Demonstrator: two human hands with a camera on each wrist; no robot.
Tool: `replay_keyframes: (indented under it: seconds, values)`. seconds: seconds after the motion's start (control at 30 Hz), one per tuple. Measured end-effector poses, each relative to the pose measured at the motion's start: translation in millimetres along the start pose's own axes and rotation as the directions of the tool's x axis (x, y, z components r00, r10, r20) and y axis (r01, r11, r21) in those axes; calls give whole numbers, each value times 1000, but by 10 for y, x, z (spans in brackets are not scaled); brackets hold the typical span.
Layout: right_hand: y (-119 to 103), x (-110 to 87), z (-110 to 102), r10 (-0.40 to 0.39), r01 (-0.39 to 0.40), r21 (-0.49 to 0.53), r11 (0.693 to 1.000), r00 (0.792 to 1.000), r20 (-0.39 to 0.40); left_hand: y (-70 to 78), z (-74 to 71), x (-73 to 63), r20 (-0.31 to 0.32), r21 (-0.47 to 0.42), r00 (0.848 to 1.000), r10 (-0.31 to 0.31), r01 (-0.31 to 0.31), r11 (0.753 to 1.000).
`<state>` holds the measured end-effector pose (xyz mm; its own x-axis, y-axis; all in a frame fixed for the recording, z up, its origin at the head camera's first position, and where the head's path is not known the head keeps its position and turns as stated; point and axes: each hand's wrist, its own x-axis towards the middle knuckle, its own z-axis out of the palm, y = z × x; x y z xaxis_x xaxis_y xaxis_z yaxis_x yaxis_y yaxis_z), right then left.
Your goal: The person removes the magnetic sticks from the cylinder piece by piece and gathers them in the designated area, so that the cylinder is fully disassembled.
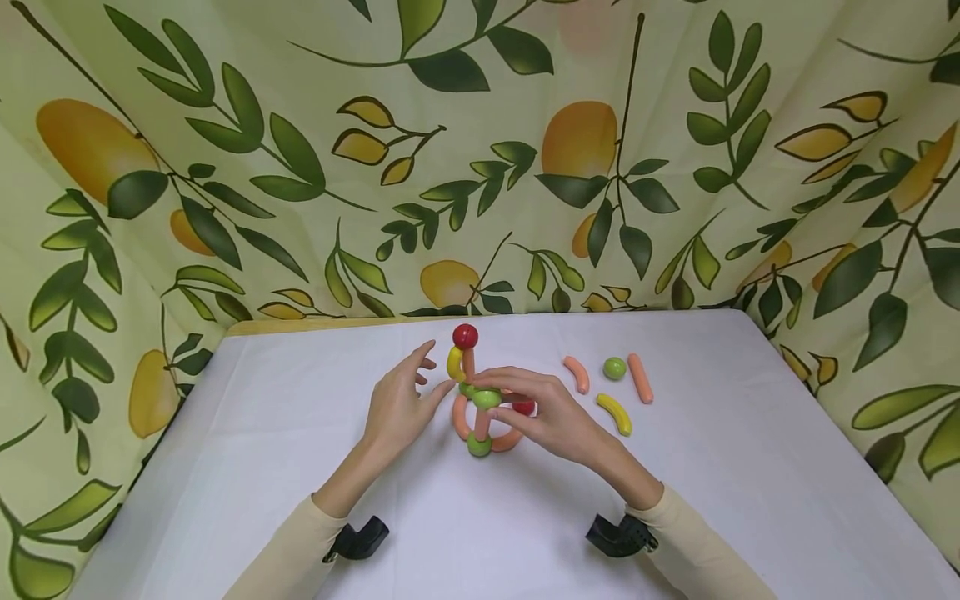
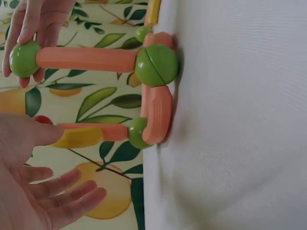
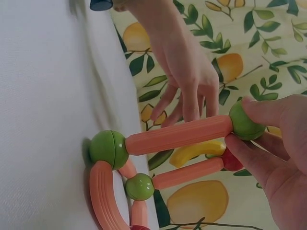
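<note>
A toy frame of ball and rod pieces stands on the table. Its base is a ring of curved orange rods [image 1: 460,418] joined by balls, one a green ball [image 3: 109,149] at the near side. From that ball rises a straight orange rod [image 2: 86,59], topped by another green ball [image 1: 487,400], which my right hand [image 1: 551,414] pinches between thumb and fingers. A second upright rod [image 3: 188,173] behind carries a red ball [image 1: 465,336], with a yellow curved rod [image 1: 454,364] alongside. My left hand [image 1: 396,408] is beside this upright, fingers spread, its thumb near the yellow rod.
Loose pieces lie right of the frame: a short curved orange rod [image 1: 577,374], a green ball [image 1: 614,368], a straight orange rod [image 1: 641,378] and a yellow curved rod [image 1: 614,414]. A patterned curtain [image 1: 495,208] hangs behind the white-covered table [image 1: 480,533].
</note>
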<state>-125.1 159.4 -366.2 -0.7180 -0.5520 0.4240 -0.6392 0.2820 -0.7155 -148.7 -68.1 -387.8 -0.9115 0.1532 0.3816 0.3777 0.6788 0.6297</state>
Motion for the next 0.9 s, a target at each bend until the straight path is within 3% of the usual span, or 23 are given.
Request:
replay_keyframes:
  seconds: [0.2,0.37,0.53,0.73,0.9]
  values:
    - [3,7,3,-14,14,2,1000,1000,0,4,-86,-193,-4,59,999,34,-34,998]
    - [9,14,11,-26,26,11,1000,1000,2,46,-97,-371,103,98,993,65,-75,992]
    - [9,14,12,-33,33,17,999,999,-1,67,-32,-465,237,91,962,132,-158,983]
    - [9,10,15,-21,20,23,1000,1000,4,66,90,-477,305,62,926,223,-253,966]
    - [4,-3,11,-18,18,26,999,1000,0,95,166,-470,393,85,892,221,-275,958]
